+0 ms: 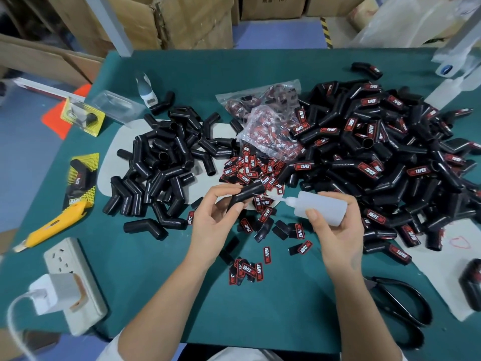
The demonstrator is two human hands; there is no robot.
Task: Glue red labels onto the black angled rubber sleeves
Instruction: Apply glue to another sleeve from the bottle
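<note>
My left hand (216, 217) pinches a black angled rubber sleeve (247, 195) above the green table (260, 308). My right hand (335, 230) grips a translucent white glue bottle (318, 207) lying sideways, its thin nozzle pointing left and reaching the sleeve. Loose red labels (250, 168) lie scattered just beyond and below the hands. A pile of plain black sleeves (164, 162) sits to the left. A larger pile of sleeves with red labels on them (377, 157) fills the right side.
Clear bags of labels (268, 121) lie between the piles. A yellow utility knife (52, 225) and a power strip (70, 280) with a charger sit at the left edge. Black scissors (406, 306) lie at the right front. Cardboard boxes (182, 22) stand behind the table.
</note>
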